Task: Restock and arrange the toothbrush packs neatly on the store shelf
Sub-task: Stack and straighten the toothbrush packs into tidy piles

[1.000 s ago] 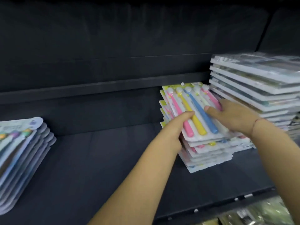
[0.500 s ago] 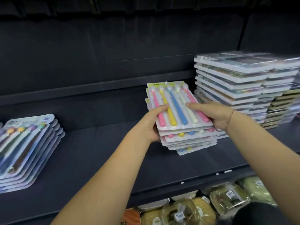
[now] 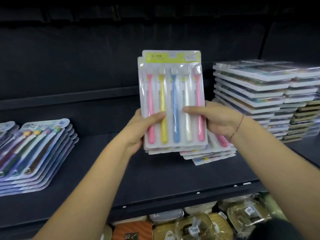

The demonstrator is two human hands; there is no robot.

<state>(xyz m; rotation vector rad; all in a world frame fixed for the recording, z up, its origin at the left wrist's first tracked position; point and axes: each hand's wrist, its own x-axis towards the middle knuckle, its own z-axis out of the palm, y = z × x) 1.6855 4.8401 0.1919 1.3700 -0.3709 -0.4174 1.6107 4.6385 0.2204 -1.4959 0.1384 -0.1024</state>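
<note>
Above the shelf (image 3: 155, 175), the left hand (image 3: 138, 130) and right hand (image 3: 220, 122) grip a bundle of toothbrush packs (image 3: 173, 94) upright, apparently squaring it; next, lay it flat, edges aligned.

A dark shelf board (image 3: 155, 174) is stretching across the whole view, its matte surface catching a soft, dull light. Behind it a black back panel (image 3: 86, 58) is rising into deep shadow, with a narrow ledge (image 3: 69, 99) running along it (a seam (image 3: 264, 37) is splitting the panel at the right). The shelf's front lip (image 3: 173, 199) is carrying a few small white tabs (image 3: 247, 183). Below it, wrapped goods (image 3: 199, 226) are lying close together in clear film, lit brighter than the panel above.
</note>
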